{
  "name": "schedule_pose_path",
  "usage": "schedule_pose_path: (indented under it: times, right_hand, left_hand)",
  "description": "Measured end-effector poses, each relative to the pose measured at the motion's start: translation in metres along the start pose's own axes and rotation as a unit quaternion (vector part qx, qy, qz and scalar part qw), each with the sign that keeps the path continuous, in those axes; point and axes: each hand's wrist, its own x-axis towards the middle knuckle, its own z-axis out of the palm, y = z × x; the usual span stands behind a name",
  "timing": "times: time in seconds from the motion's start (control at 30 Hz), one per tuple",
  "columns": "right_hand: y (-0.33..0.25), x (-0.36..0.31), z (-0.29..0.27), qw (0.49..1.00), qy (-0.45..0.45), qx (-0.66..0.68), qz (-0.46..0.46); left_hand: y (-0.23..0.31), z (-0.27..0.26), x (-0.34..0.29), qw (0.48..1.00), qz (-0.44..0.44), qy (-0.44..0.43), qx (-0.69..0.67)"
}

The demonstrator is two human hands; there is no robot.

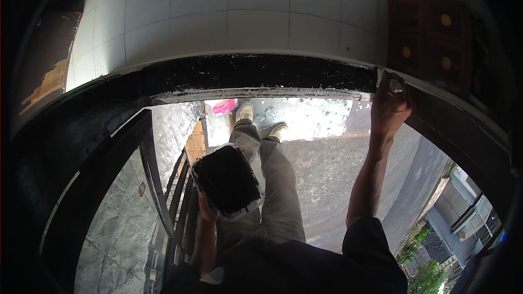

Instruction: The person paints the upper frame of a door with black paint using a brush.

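Observation:
My left hand (206, 208) is closed on the near left side of a rectangular tub (194, 177) with a pale, smeared rim. The tub is held in front of my legs, and black paint (226, 179) covers its inside. My right hand (390, 103) is raised at the right end of a black-painted beam (261, 72), its fingers bent together. A small pale, shiny thing (396, 84) shows at these fingers; its kind cannot be made out. Chips and pale scuffs mark the beam, and its lower edge is whitish.
White tiles (256, 27) lie beyond the beam. A dark red drawer cabinet (427, 38) with yellow round spots stands at the far right. Dark metal railings (174, 196) run along my left. Near my shoes (245, 111) lies a pink thing (223, 106). Green plants (427, 277) show at lower right.

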Motion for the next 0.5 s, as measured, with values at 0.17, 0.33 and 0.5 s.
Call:
schedule_pose_path:
  times: [0.17,0.33,0.5]
  right_hand:
    - [-0.047,-0.032,0.010,0.986,-0.059,0.156,0.022]
    - [-0.026,-0.051,0.001,0.965,-0.005,0.240,0.105]
    - [0.048,-0.076,-0.027,0.995,0.082,0.015,0.049]
  left_hand:
    - [0.013,0.017,0.016,0.997,0.051,-0.051,0.032]
    - [-0.007,0.005,0.025,0.880,0.254,-0.064,0.397]
    - [-0.003,0.025,0.032,0.868,0.296,-0.061,0.393]
